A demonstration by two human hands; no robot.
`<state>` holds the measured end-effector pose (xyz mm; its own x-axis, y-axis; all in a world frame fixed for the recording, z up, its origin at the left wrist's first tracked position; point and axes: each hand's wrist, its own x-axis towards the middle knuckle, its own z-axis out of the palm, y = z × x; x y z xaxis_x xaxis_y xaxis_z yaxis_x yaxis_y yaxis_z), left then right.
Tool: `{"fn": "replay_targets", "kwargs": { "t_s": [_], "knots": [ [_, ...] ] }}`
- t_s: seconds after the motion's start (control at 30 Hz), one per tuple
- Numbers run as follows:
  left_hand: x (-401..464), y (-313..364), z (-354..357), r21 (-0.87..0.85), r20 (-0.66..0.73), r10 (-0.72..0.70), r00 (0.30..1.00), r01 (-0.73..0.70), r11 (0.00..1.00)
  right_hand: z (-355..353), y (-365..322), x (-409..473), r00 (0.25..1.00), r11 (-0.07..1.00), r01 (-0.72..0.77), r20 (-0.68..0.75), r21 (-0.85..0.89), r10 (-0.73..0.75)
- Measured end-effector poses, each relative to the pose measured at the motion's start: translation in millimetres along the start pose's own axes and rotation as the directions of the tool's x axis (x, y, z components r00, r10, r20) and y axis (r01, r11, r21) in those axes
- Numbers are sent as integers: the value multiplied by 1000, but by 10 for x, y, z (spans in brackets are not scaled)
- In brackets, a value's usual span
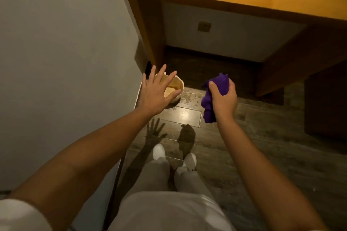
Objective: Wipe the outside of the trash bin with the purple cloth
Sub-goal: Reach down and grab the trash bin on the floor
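Two hands hover over the floor: our left hand (156, 93), fingers spread, above the trash bin (177, 88) standing by the wall at eleven o'clock; our right hand (223, 97) grips the purple cloth (216, 88), the bin at its nine o'clock.

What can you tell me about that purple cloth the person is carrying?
The purple cloth is a soft, deep violet fabric, crumpled into a loose bunch. The right hand grips its middle, so one end sticks up above the fingers and the other hangs below the wrist. It is held in the air, apart from the trash bin.
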<state>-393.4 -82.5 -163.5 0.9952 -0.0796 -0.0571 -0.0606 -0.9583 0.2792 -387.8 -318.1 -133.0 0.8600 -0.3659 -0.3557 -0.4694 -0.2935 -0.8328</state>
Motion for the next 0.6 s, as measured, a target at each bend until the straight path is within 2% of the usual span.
{"fn": "replay_targets", "kwargs": {
  "t_s": [0.1,0.2,0.43,0.5,0.6],
  "knots": [
    [38,-52,171,55,4,38,999,-38,998,-45,137,117,999,999,36,29,-15,-36],
    [26,-183,512,87,66,107,992,-113,990,3,413,275,997,997,48,58,-61,-45],
    [411,-507,1306,92,179,210,961,-229,969,437,1056,769,999,999,1,36,-47,1],
    [468,-633,1585,86,179,221,959,-239,967,649,1249,905,1000,1000,-2,30,-26,3],
    [621,-905,2220,111,190,160,969,-183,977,1074,1696,1222,1000,1000,2,30,2,-2]
  ]
}}
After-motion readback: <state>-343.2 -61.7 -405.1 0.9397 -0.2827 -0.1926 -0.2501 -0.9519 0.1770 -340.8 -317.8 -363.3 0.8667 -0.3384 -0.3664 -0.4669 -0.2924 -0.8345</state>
